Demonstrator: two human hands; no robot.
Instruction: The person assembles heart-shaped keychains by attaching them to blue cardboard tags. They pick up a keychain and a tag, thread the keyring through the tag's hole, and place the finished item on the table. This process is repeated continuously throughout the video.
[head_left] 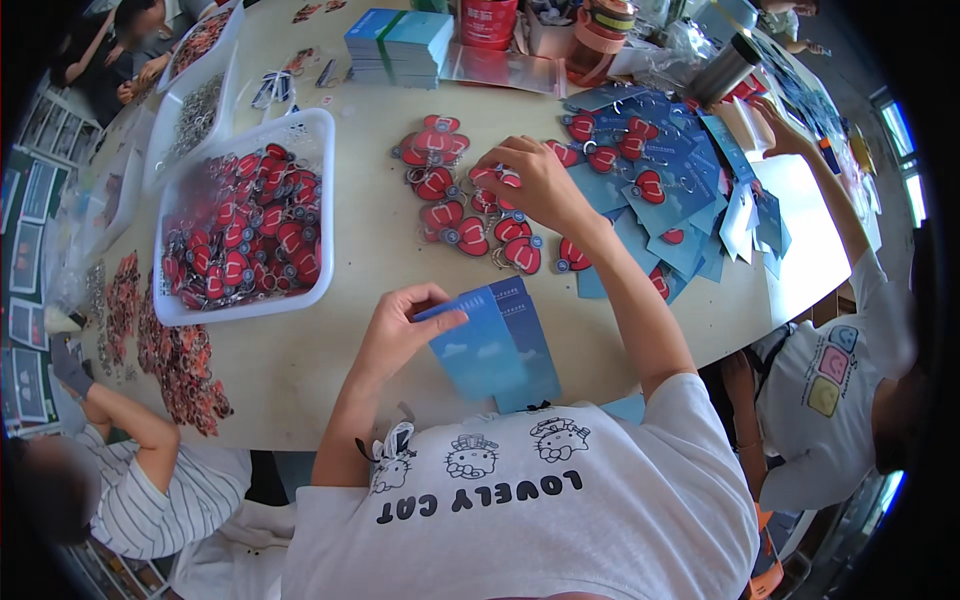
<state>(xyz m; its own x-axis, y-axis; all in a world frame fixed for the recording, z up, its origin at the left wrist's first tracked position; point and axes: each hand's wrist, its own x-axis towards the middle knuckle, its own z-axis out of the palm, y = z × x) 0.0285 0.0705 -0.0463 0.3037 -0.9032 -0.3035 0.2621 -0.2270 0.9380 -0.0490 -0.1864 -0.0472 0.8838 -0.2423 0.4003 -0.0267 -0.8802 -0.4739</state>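
Note:
Near the table's front edge my left hand (pixel 395 330) is closed on a few blue cards (pixel 475 345) with a cloud print, thumb on top and the cards fanned slightly apart. My right hand (pixel 535 185) reaches over a loose group of red keychains (pixel 437 183). Its fingers are bent down and pinch a red keychain (pixel 486 180) in that group; the fingertips are partly hidden. More red keychains lie by my right wrist, some on top of spread blue cards (pixel 625 235).
A white bin (pixel 325 200) heaped with red keychains stands at the left. Other bins (pixel 160 150) hold metal rings and small parts. Orange-red pieces (pixel 175 370) lie beside it. Banded blue cards (pixel 395 45), a tumbler (pixel 725 70) and jars stand behind. Co-workers sit on both sides.

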